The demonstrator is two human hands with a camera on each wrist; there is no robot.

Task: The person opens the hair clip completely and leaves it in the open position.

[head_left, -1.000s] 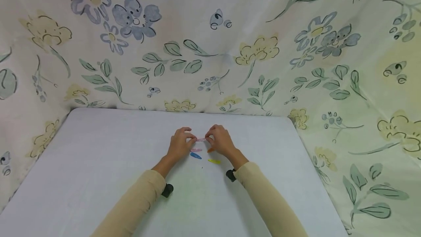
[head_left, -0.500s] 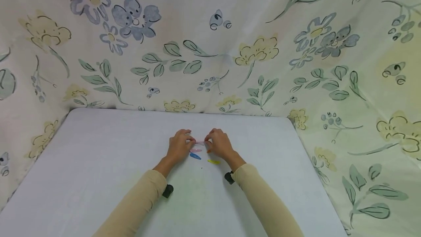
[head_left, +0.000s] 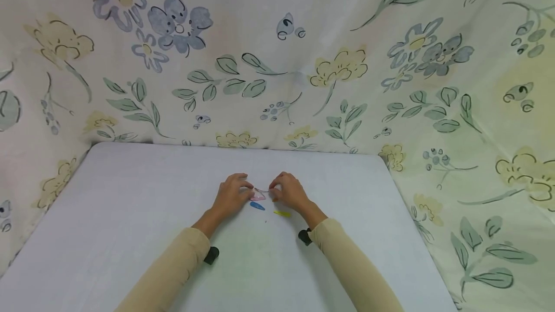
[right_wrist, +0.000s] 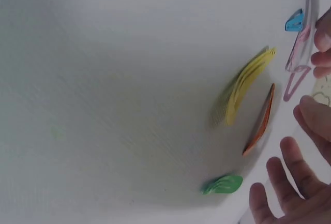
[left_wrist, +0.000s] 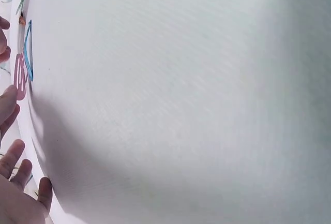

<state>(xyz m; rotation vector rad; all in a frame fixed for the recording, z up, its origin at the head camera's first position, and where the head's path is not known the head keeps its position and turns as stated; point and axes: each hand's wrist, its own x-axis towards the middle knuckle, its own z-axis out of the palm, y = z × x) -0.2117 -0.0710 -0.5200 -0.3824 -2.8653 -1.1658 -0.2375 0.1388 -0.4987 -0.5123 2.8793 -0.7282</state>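
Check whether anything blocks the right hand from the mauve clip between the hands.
Nothing visible does: the right hand has its fingertips close beside the mauve clip. The orange clip lies off to one side.

Floral-print cloth [head_left: 269,42] hanging behind and beside white tabletop [head_left: 108,225].

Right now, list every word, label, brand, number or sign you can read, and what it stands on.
None can be read.
The floral cloth shows drawn flowers, leaves and berries, no lettering.
Any marks on the pink clip, yellow clip or blue clip are too small to read.
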